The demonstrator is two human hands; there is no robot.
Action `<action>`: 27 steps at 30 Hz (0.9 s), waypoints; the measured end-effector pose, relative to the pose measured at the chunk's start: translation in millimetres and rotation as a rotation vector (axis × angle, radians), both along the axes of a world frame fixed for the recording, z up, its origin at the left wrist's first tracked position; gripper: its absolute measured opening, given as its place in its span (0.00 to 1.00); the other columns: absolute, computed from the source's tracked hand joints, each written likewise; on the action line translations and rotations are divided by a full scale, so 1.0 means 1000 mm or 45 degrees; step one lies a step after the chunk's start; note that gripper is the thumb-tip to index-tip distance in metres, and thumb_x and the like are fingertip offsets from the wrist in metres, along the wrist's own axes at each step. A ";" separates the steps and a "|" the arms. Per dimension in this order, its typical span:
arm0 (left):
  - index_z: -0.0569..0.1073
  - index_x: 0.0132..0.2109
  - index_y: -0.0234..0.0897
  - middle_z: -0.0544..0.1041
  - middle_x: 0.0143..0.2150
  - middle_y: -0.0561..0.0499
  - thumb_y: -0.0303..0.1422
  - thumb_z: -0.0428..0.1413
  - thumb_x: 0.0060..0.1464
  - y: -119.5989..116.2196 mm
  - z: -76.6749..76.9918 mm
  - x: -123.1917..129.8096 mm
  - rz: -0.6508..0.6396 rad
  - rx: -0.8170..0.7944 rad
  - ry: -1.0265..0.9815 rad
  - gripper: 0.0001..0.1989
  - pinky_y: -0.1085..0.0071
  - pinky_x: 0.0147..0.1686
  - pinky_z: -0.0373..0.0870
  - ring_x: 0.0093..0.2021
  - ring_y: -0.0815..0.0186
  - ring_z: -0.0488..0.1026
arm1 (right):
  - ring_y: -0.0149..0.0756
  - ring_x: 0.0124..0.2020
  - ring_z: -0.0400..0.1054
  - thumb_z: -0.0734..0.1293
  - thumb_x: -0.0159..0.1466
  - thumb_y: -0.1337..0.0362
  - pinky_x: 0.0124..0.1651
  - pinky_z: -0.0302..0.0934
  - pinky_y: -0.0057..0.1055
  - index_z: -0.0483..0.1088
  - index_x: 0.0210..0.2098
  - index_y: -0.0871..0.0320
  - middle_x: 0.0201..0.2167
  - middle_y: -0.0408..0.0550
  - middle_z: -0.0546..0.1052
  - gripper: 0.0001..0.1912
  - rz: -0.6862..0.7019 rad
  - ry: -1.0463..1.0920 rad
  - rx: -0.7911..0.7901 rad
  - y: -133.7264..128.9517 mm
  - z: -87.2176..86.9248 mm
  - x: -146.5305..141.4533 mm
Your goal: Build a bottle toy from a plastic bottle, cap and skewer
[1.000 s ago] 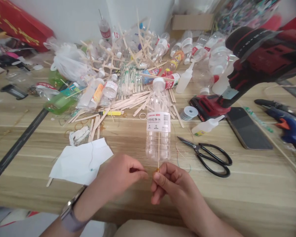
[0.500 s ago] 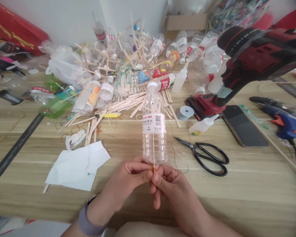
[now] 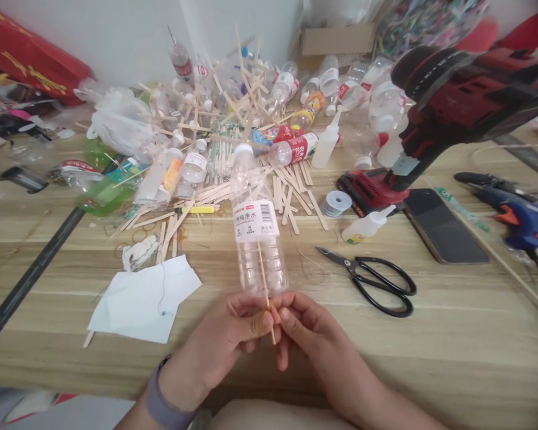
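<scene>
A clear plastic water bottle [image 3: 262, 269] with a white label and white cap leans up and to the left, its base at my fingertips. A thin wooden stick [image 3: 262, 269] shows through its lower half and passes out of sight behind the label. The stick's lower end pokes out between my thumbs. My left hand [image 3: 244, 328] is closed, thumb and fingers pinching around the stick by the bottle's base. From the other side, my right hand [image 3: 311, 328] is closed at the same spot. A small amber bit on the stick is too small to name.
Black-handled scissors [image 3: 376, 280] lie to the right, near a phone [image 3: 443, 227], a glue bottle [image 3: 367, 226], a wire spool [image 3: 337, 204] and a standing red drill [image 3: 457, 113]. White paper [image 3: 138, 301] lies left. Behind are wooden sticks [image 3: 215, 194] and several bottles.
The bottle has tilted, its cap end swinging to the left. More of the stick's lower end now shows below my fingers. My hands have shifted slightly left.
</scene>
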State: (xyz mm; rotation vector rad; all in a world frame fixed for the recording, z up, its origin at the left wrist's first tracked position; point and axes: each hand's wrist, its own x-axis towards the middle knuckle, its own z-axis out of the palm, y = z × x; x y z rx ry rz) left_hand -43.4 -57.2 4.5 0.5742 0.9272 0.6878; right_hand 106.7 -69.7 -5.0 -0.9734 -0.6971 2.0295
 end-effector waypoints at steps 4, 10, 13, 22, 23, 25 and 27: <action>0.75 0.29 0.34 0.68 0.23 0.54 0.42 0.66 0.42 -0.001 0.000 0.000 -0.032 -0.019 -0.029 0.16 0.76 0.22 0.48 0.22 0.74 0.58 | 0.24 0.18 0.60 0.72 0.55 0.51 0.20 0.54 0.22 0.68 0.25 0.59 0.20 0.38 0.69 0.18 0.062 -0.078 -0.023 0.002 0.004 -0.002; 0.72 0.27 0.34 0.65 0.25 0.55 0.39 0.65 0.46 0.000 0.000 0.003 0.042 -0.030 -0.091 0.13 0.76 0.24 0.56 0.24 0.73 0.59 | 0.26 0.24 0.58 0.71 0.58 0.58 0.27 0.56 0.23 0.70 0.27 0.58 0.24 0.40 0.70 0.11 -0.022 -0.016 -0.050 0.000 0.004 0.000; 0.72 0.27 0.34 0.67 0.27 0.53 0.39 0.64 0.48 0.000 -0.003 0.005 0.095 0.026 -0.159 0.13 0.72 0.29 0.62 0.28 0.69 0.64 | 0.29 0.29 0.60 0.71 0.56 0.61 0.32 0.57 0.25 0.70 0.24 0.58 0.26 0.41 0.70 0.09 -0.055 0.137 -0.063 -0.004 0.000 0.003; 0.70 0.29 0.34 0.72 0.27 0.54 0.40 0.65 0.46 -0.002 0.004 0.017 0.265 -0.032 0.051 0.15 0.76 0.28 0.57 0.26 0.74 0.61 | 0.17 0.13 0.48 0.72 0.55 0.65 0.20 0.50 0.19 0.71 0.26 0.59 0.20 0.36 0.69 0.06 -0.048 0.598 -0.234 -0.015 -0.011 0.012; 0.70 0.29 0.34 0.72 0.26 0.54 0.40 0.65 0.46 -0.002 0.005 0.018 0.278 -0.033 0.073 0.15 0.76 0.27 0.56 0.25 0.74 0.60 | 0.17 0.10 0.45 0.70 0.59 0.63 0.17 0.48 0.19 0.72 0.27 0.59 0.15 0.34 0.66 0.07 0.058 0.618 -0.240 -0.016 -0.012 0.013; 0.68 0.28 0.34 0.70 0.24 0.56 0.41 0.64 0.46 -0.001 0.006 0.018 0.302 -0.017 0.113 0.16 0.76 0.25 0.55 0.23 0.75 0.58 | 0.19 0.06 0.43 0.65 0.63 0.61 0.13 0.45 0.19 0.72 0.28 0.59 0.09 0.31 0.61 0.10 0.228 0.616 -0.258 -0.016 -0.014 0.014; 0.68 0.28 0.34 0.70 0.23 0.56 0.41 0.64 0.46 -0.001 0.005 0.018 0.290 0.006 0.147 0.16 0.76 0.25 0.55 0.23 0.75 0.58 | 0.19 0.05 0.43 0.66 0.62 0.62 0.10 0.43 0.19 0.71 0.30 0.58 0.11 0.34 0.68 0.07 0.293 0.549 -0.311 -0.013 -0.013 0.016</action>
